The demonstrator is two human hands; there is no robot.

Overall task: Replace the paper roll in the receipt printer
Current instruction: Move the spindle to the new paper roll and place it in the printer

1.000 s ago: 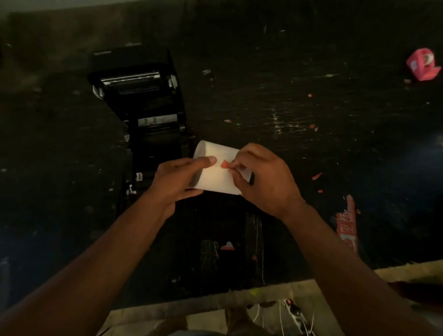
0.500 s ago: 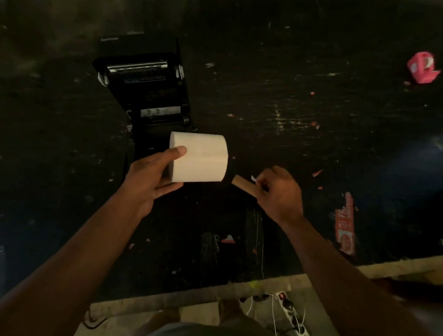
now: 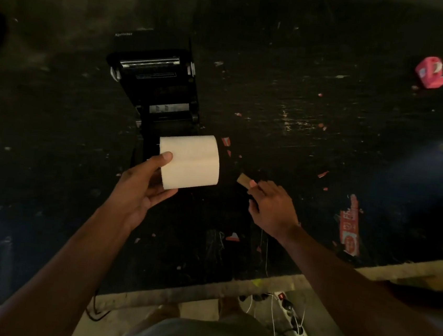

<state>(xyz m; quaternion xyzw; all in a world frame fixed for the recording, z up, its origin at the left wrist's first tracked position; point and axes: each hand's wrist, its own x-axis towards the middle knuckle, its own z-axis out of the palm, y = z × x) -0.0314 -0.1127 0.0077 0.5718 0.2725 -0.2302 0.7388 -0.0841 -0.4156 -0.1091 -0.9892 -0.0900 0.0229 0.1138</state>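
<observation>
While the dark, scuffed table (image 3: 304, 100) fills most of the head view, the left hand (image 3: 141, 189) holds a white paper roll (image 3: 189, 161) lying on its side, thumb pressed on the upper face and fingers curled under its left end. That roll hangs just in front of the near edge of the black receipt printer (image 3: 155, 84), whose lid stands open toward the far side. To the right of the roll and apart from it, the right hand (image 3: 273, 206) pinches a small tan strip (image 3: 243, 180) between its fingertips, low over the table. Red scraps (image 3: 323, 174) lie scattered across the surface, a red wrapper (image 3: 349, 225) rests near the right front edge, and a crumpled red package (image 3: 430, 72) sits far right. Below the table's near edge, a power strip (image 3: 293, 323) lies on the floor.
</observation>
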